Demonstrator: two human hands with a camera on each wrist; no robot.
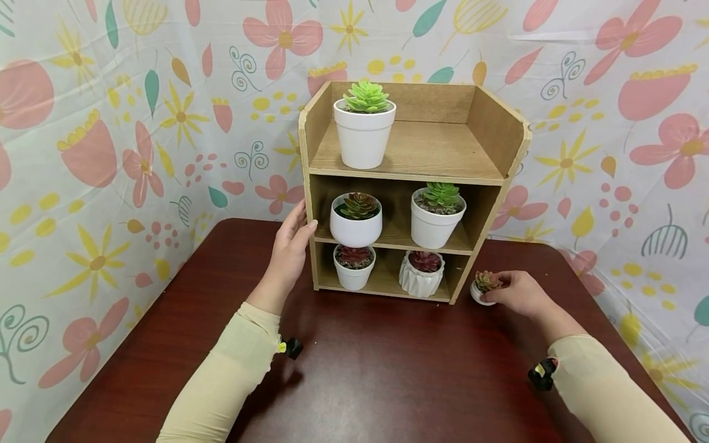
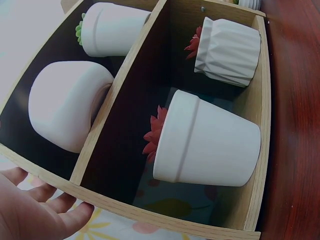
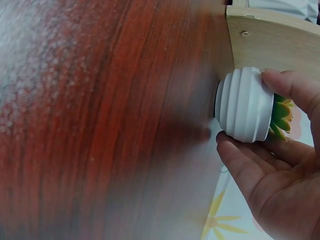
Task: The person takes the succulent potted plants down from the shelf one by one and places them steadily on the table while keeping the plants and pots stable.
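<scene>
A small potted succulent [image 1: 486, 284] in a ribbed white pot [image 3: 245, 105] is at the table beside the shelf's lower right corner. My right hand [image 1: 520, 293] pinches that pot between thumb and fingers. At the opposite side, my left hand [image 1: 290, 243] rests against the left panel of the wooden shelf [image 1: 306, 184], thumb by its front edge and fingers along the outside. The middle level holds a round white pot [image 1: 356, 229] and a tapered pot with a green succulent [image 1: 437, 224]. Below stand a plain pot [image 1: 354, 275] and a pleated pot [image 1: 422, 280], both with red succulents.
On the shelf's top level, a large white pot [image 1: 365, 138] with a bright green succulent stands toward the left. The dark red table [image 1: 388, 375] extends in front of the shelf. A flower-patterned cloth [image 1: 183, 123] hangs behind and at both sides.
</scene>
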